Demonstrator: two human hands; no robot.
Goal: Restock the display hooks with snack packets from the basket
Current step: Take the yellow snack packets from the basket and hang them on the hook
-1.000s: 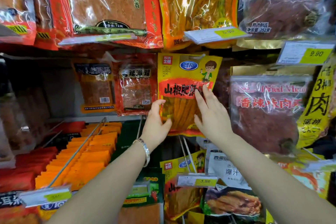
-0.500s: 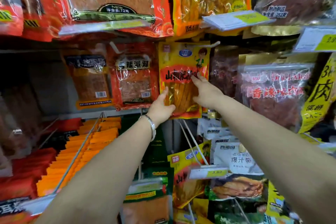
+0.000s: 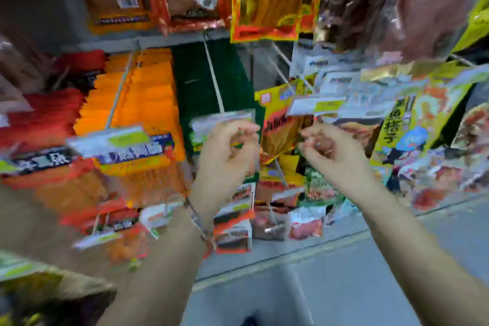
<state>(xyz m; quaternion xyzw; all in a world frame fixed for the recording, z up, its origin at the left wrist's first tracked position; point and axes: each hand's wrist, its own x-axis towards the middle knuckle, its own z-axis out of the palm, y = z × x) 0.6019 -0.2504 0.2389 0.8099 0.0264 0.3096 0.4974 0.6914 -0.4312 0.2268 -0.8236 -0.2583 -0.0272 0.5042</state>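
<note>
- Yellow-and-red snack packet [image 3: 264, 0]: hanging at the top of the display; taken as the landmark for all entries below.
- Left hand [image 3: 227, 152]: well below the landmark and slightly to its left, in mid-air in front of the hooks; grip slack, fingers loosely curled, nothing visibly held; bracelet [image 3: 195, 217] at the wrist.
- Right hand [image 3: 334, 152]: well below the landmark and to its right, level with the left hand and apart from it; grip likewise slack and empty.
- Second yellow packet [image 3: 277, 124]: directly below the landmark on a lower hook, seen between the 2 hands and behind them.
- Price tag [image 3: 316, 106]: below and right of the landmark, just above the right hand.
- Orange packets [image 3: 148, 92]: stacked rows below and left of the landmark.
- Grey floor [image 3: 344, 272]: far below the landmark, under both forearms.
- Heavy motion blur throughout; print on the packets unreadable.
</note>
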